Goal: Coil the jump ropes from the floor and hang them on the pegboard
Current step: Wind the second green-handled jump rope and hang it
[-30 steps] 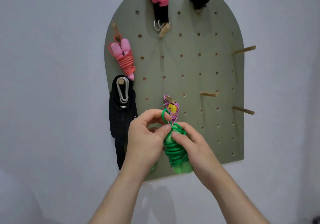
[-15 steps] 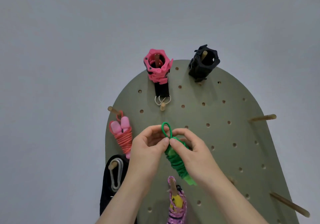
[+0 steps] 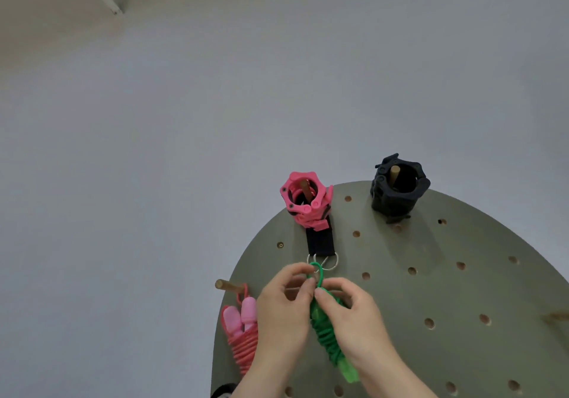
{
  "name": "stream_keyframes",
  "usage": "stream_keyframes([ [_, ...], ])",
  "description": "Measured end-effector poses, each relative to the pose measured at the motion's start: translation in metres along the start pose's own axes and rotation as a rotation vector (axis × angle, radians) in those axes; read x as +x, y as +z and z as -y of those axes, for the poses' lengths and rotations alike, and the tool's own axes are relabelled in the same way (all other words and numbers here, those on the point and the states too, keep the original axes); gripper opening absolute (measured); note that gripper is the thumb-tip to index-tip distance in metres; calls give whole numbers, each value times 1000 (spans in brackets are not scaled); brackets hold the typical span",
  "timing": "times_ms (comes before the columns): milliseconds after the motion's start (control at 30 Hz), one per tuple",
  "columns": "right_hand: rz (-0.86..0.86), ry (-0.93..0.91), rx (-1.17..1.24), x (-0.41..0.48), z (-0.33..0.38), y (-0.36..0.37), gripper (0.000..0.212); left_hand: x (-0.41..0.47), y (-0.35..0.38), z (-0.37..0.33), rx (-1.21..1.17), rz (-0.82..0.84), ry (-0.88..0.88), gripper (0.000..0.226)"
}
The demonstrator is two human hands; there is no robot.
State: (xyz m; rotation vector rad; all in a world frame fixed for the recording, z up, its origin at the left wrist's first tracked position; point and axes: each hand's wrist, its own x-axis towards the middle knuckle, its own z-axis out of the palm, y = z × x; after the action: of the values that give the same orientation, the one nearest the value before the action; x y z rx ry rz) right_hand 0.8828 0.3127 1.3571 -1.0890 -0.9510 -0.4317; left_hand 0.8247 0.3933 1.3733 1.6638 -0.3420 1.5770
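Fingers [image 3: 308, 283] of the left hand [image 3: 281, 314] and right hand [image 3: 354, 320] pinch the coiled green jump rope [image 3: 326, 339], holding its loop [image 3: 318, 269] open at twelve o'clock against the pegboard [image 3: 431, 274], probably to catch a peg.

The one wide-angle camera, worn on the person's head, faces the grey wall [image 3: 215, 105] from close by, tilted high so the pegboard [image 3: 431, 289] sits low and right in view, with the left hand [image 3: 283, 314] and right hand [image 3: 354, 320], gripping the green jump rope [image 3: 326, 337], nearest the lens at the bottom edge.
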Motion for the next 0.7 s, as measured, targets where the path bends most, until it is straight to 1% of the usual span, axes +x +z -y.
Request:
stream_keyframes([
  [133, 11, -42, -65, 6, -10, 1, 14, 4, 4, 13, 90, 11, 38, 25],
  [200, 23, -74, -147, 6, -12, -1, 11, 7, 3, 17, 163, 30, 111, 26],
  [267, 30, -86, -259, 5, -14, -6, 4, 10, -1, 24, 299, 107, 221, 26],
  [333, 43, -111, -397, 3, -17, -14, 10, 14, -7, 28, 505, 224, 367, 32],
  [367, 56, -141, -461, 2, -18, -18, 14, 17, -9, 29, 571, 273, 413, 34],
  [433, 74, -211, -537, 3, -19, -22, 16, 25, -8, 27, 572, 309, 400, 31],
  [500, 78, -254, -545, 5, -22, -21, 15, 34, -2, 28, 506, 269, 330, 26],
  [567, 79, -279, -566, 8, -27, -17, 13, 39, 5, 34, 489, 244, 284, 25],
  [633, 86, -261, -582, 10, -32, -14, 11, 43, 10, 44, 524, 260, 287, 25],
  [700, 113, -211, -592, 13, -38, -14, 18, 46, 15, 52, 584, 282, 286, 23],
])
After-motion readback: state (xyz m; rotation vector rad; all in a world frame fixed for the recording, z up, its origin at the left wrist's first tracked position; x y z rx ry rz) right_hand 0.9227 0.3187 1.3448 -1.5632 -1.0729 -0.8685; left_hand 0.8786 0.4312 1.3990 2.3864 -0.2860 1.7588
